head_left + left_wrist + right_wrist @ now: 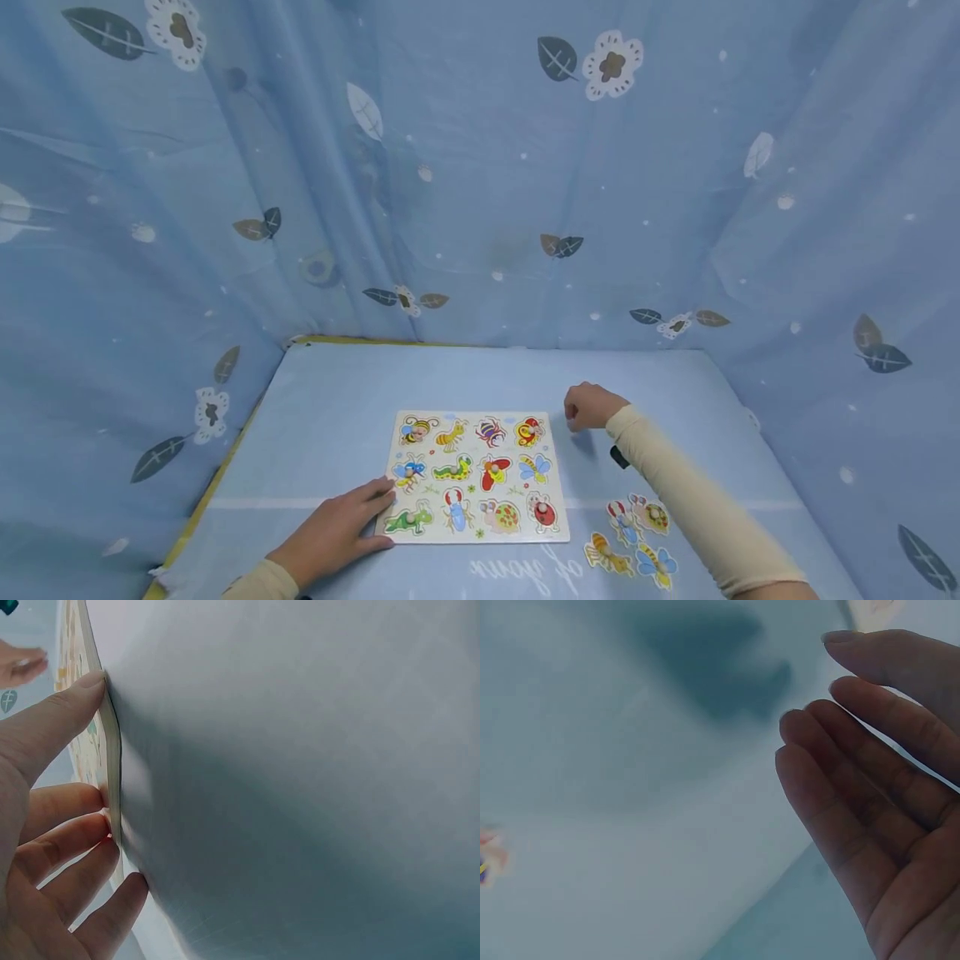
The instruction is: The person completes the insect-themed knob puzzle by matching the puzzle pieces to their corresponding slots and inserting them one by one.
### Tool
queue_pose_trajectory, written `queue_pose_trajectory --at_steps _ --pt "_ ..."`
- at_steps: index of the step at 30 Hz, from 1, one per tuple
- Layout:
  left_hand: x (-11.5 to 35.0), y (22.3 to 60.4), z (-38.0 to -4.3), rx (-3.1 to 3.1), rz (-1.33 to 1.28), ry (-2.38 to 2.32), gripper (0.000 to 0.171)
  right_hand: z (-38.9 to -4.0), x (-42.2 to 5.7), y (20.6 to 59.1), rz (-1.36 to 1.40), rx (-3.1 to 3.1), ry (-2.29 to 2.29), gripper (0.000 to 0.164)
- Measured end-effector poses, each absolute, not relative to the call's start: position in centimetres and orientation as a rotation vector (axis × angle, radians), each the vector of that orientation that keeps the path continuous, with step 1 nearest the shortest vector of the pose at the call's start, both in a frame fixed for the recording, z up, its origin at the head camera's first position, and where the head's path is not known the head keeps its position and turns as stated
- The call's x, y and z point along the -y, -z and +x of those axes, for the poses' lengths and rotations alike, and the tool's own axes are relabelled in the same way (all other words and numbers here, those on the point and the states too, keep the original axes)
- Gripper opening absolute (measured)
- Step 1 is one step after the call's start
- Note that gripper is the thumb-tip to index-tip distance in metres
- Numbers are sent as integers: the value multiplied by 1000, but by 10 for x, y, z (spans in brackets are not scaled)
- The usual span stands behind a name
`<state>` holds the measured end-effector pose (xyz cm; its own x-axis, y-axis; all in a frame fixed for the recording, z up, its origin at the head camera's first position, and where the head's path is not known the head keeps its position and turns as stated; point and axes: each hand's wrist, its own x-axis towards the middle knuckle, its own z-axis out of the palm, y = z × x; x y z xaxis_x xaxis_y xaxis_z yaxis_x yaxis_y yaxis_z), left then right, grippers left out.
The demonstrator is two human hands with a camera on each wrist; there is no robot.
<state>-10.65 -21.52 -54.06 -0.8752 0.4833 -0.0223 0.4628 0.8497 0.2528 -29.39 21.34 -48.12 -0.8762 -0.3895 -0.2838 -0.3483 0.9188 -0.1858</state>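
Observation:
A pale wooden peg puzzle board with colourful insects lies flat on the table. Knobbed pieces, such as the ladybird and the green caterpillar, sit in it. My left hand rests at the board's left edge; in the left wrist view its thumb and fingertips touch the board's side. Just beyond the board's upper right corner, my right hand hovers above the table. Its fingers are loosely bent and hold nothing in the right wrist view, with a shadow below.
Loose pieces lie right of the board, near my right forearm: a blue stag beetle, a snail, an orange-yellow insect and a blue-winged insect. A blue patterned curtain surrounds the light blue table.

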Motion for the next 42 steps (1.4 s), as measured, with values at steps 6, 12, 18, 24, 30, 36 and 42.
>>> queue_pose_trajectory --at_steps 6,12,18,24,30,36,42 --pt "224 538 -105 -3010 707 -360 75 -295 -262 475 -492 -2758 232 7" --pt "229 536 -102 -3032 683 -326 72 -282 -301 477 -305 -2759 237 9" --pt "223 538 -103 -3031 713 -318 73 -261 -332 490 -91 -2692 254 10" --pt "215 542 -106 -3018 752 -318 73 -253 -348 502 -22 -2639 359 10" --pt "213 543 -106 -3009 759 -322 72 -254 -350 507 12 -2615 370 11" --pt "214 543 -107 -3000 775 -308 71 -252 -343 500 24 -2618 350 14" --pt "216 542 -108 -2982 789 -313 70 -257 -331 489 -25 -2650 280 11"
